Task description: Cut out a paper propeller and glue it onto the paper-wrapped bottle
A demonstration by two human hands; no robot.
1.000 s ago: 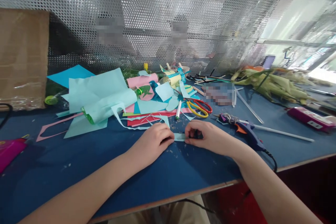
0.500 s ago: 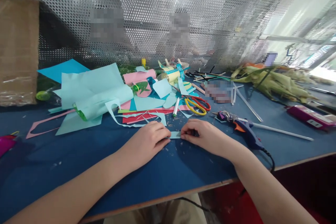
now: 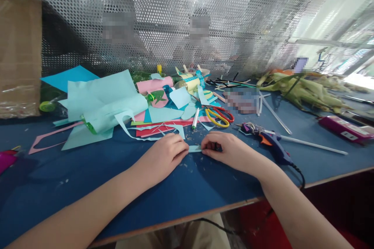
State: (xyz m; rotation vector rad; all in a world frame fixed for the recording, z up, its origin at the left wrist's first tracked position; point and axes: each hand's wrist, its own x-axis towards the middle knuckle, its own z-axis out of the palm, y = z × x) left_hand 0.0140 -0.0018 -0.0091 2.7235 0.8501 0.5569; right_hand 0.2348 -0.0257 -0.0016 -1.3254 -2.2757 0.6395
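Both hands rest on the blue table (image 3: pixel 204 190) near its middle, closed on a small light-blue paper piece (image 3: pixel 194 148) that lies flat between them. My left hand (image 3: pixel 165 155) pinches its left end with curled fingers. My right hand (image 3: pixel 224 148) pinches the right end, and something dark shows under its fingers that I cannot make out. Just behind the hands lie a white marker (image 3: pixel 195 118) and yellow-and-red scissors (image 3: pixel 219 116).
A heap of light-blue, pink and red paper cuttings (image 3: pixel 111 105) covers the table's left and middle. A blue glue gun (image 3: pixel 271 142) lies right of my right hand, its cord over the edge. Corn husks (image 3: pixel 304 91), a purple box (image 3: pixel 344 128), cardboard (image 3: pixel 17 58), perforated metal screen (image 3: pixel 187 19) behind.
The view has shifted slightly. Both hands stay on the small paper piece, with only small finger movements.
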